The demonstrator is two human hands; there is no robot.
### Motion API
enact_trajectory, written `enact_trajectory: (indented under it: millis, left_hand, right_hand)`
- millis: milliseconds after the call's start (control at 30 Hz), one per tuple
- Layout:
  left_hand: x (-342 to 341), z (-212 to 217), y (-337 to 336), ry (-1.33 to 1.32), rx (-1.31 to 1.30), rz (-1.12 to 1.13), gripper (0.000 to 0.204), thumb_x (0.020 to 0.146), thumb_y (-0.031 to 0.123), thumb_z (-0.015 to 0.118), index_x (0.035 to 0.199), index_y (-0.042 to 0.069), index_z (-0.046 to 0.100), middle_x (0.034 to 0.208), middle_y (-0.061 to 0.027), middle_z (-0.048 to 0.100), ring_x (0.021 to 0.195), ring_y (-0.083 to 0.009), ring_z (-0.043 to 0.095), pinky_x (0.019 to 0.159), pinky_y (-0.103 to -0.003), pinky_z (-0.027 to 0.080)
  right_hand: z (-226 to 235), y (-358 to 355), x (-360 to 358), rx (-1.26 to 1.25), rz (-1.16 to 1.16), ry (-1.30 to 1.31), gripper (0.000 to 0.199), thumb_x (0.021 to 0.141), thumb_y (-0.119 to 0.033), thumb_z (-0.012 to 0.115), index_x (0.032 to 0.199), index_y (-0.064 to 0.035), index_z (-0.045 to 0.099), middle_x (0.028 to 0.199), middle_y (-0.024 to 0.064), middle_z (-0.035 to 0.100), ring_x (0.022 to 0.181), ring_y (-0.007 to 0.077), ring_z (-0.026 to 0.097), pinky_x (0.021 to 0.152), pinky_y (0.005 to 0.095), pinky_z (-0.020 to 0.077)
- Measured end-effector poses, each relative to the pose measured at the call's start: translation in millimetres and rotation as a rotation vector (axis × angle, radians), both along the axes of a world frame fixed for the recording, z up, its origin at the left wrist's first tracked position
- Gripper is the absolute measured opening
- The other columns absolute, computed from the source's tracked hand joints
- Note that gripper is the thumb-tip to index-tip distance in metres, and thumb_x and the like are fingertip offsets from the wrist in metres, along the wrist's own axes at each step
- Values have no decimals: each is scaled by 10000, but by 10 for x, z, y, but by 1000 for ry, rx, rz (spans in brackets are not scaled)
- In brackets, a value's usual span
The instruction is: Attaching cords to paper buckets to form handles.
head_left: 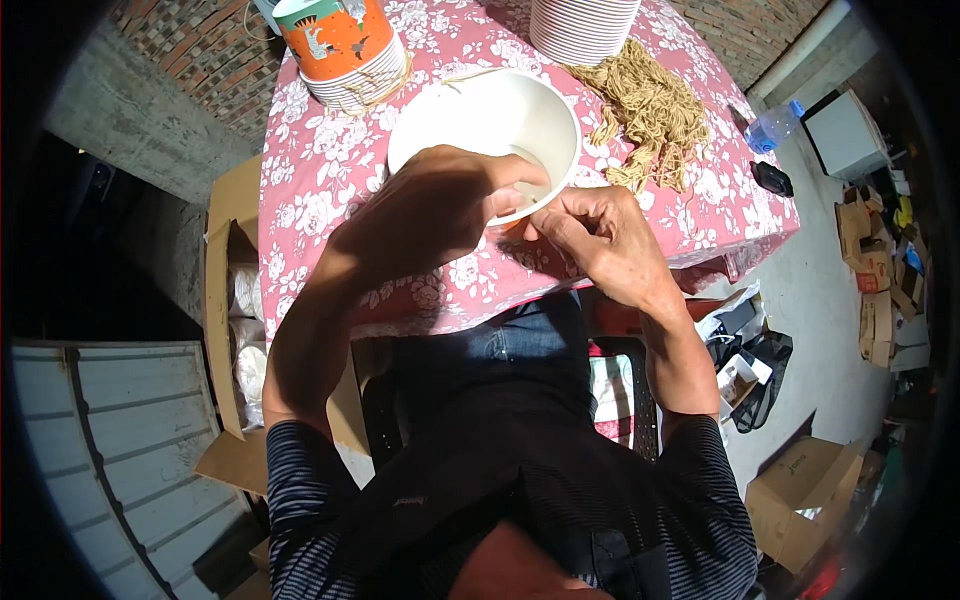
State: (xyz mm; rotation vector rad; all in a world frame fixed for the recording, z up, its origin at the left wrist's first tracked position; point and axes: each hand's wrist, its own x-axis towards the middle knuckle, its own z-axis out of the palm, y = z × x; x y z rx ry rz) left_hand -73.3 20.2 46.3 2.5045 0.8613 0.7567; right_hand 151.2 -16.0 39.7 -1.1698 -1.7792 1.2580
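A white paper bucket lies tipped on the table with its open mouth toward me. My left hand is closed on the near rim, its fingers reaching just inside the mouth. Close beside it, my right hand pinches at the outside of the same rim. What sits between the right fingertips is too small to make out. A bit of orange shows on the bucket's outer wall, under the fingers. To the right of the bucket lies a heap of tan cords, loose and tangled.
A stack of orange printed buckets with cords draped on it stands back left. More stacked white-rimmed buckets stand at the back. A water bottle and a black case lie at the right edge. An open carton stands left of the table.
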Motion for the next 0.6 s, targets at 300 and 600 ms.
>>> enact_trajectory:
  millis: [300, 600]
  left_hand:
    - [79, 43, 106, 75, -41, -103, 117, 945, 97, 675, 969, -11, 712, 831, -184, 711, 791, -369, 716, 704, -424, 548]
    - [40, 35, 76, 40, 69, -67, 121, 940, 86, 557, 838, 28, 588, 707, -169, 602, 678, -378, 658, 652, -459, 522]
  right_hand:
    - [-59, 4, 55, -19, 14, -15, 258, 1018, -118, 607, 888, 55, 748, 707, 49, 689, 633, 77, 592, 582, 270, 478]
    - [-164, -3, 89, -66, -22, 102, 189, 1039, -144, 662, 1001, 32, 718, 664, -50, 532, 601, 37, 436, 534, 252, 371]
